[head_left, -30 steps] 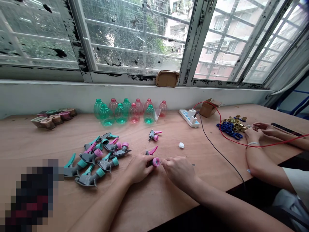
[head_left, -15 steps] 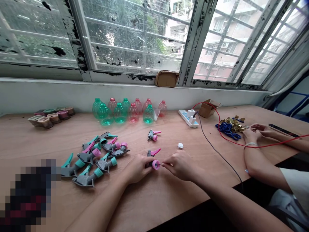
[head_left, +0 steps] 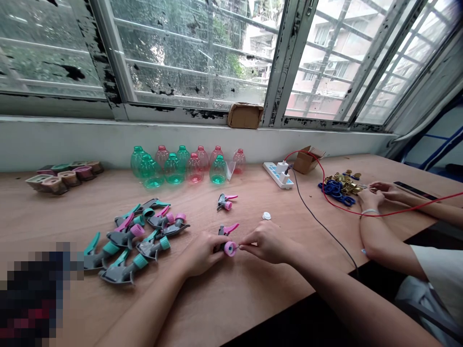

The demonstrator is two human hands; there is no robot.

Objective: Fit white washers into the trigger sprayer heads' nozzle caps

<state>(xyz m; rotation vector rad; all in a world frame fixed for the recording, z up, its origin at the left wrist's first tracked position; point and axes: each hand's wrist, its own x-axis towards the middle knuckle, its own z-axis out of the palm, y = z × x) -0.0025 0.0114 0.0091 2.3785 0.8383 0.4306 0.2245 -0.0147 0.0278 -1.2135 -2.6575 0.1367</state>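
My left hand [head_left: 204, 251] is closed round the grey body of a trigger spray head [head_left: 230, 248] with a pink lever and pink collar. The collar's open end faces my right hand [head_left: 265, 242], whose thumb and fingers pinch something thin at the collar's mouth; it is too small to name. Just beyond lies a small white round cap [head_left: 266, 216]. Another grey and pink spray head [head_left: 226, 202] rests farther back. To the left of my left hand is a pile of grey spray heads [head_left: 125, 236] with teal or pink levers and collars.
Green and pink clear bottles [head_left: 175, 169] stand along the wall. A power strip [head_left: 278, 175] with a dark cable [head_left: 318, 217] lies right of them, near a cardboard box [head_left: 307, 160]. Containers [head_left: 58, 183] sit far left. A co-worker's hands [head_left: 374, 195] handle small parts beside blue and gold pieces [head_left: 336, 190].
The view has shifted slightly, so everything sits a little farther left. Both hands keep their hold at the pink collar, with little visible movement.
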